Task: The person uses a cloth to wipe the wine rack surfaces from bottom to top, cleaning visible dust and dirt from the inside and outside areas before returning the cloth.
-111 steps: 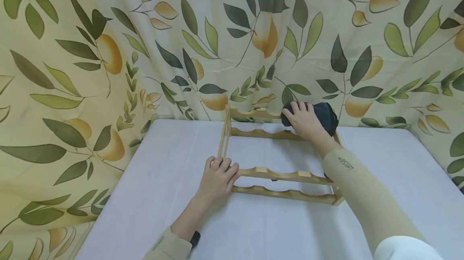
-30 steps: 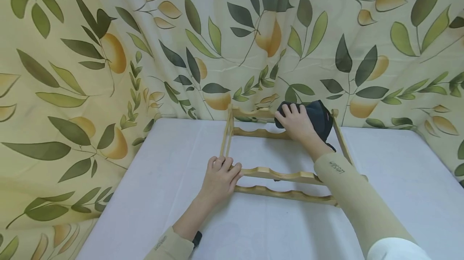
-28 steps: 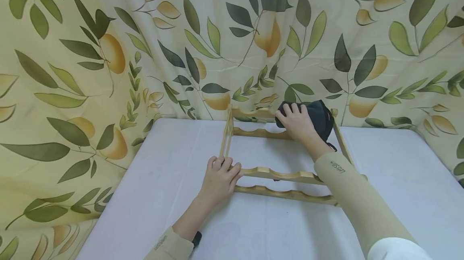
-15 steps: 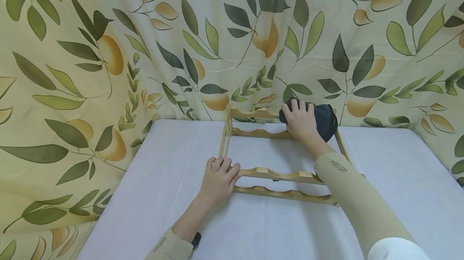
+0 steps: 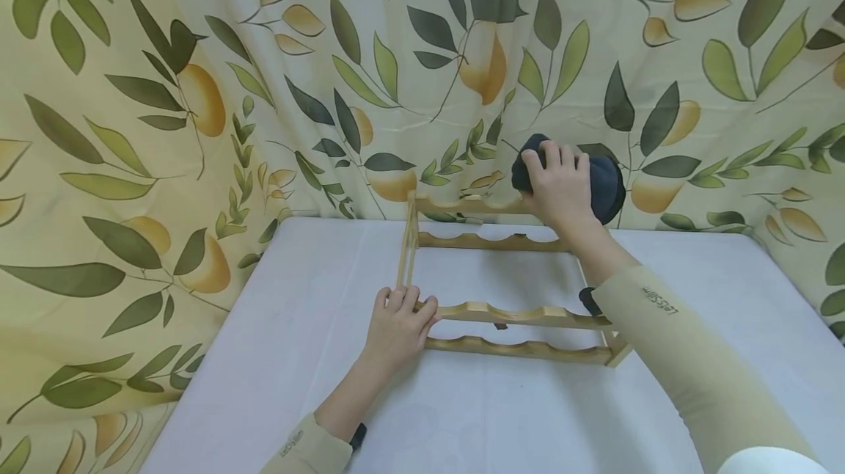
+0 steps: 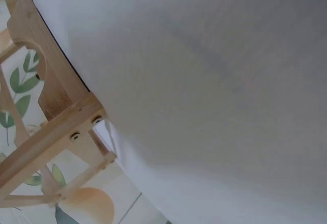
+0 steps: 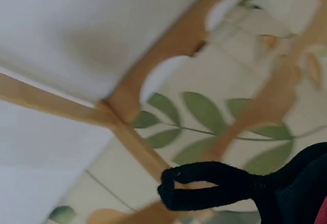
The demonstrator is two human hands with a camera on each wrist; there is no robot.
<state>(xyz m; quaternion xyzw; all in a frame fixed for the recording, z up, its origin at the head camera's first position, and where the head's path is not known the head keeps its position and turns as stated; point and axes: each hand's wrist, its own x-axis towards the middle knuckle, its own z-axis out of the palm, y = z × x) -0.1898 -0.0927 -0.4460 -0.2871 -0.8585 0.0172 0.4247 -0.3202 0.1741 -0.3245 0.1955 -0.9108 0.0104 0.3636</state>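
Note:
A wooden wine rack (image 5: 521, 318) with scalloped rails stands on the white-covered table. My left hand (image 5: 396, 327) grips its front left corner, with the fingers bent over the wood. Above the back right part of the rack, my right hand (image 5: 561, 184) holds a dark navy soft fabric thing (image 5: 606, 191), fingers curled over its top. The right wrist view shows a looped strap at the end of this fabric thing (image 7: 286, 193) and a bit of red at the frame's edge. Its underside is hidden behind my hand. A rack corner (image 6: 89, 109) shows in the left wrist view.
A curtain (image 5: 462, 129) printed with leaves and fruit hangs right behind the rack, along the table's back edge. It also closes off the left side. The white tabletop (image 5: 284, 312) extends to both sides of the rack.
My right hand has lifted the navy fabric thing up off the rack's back right rails, toward the curtain. The rack's right end has shifted slightly. My left hand stays on the front corner.

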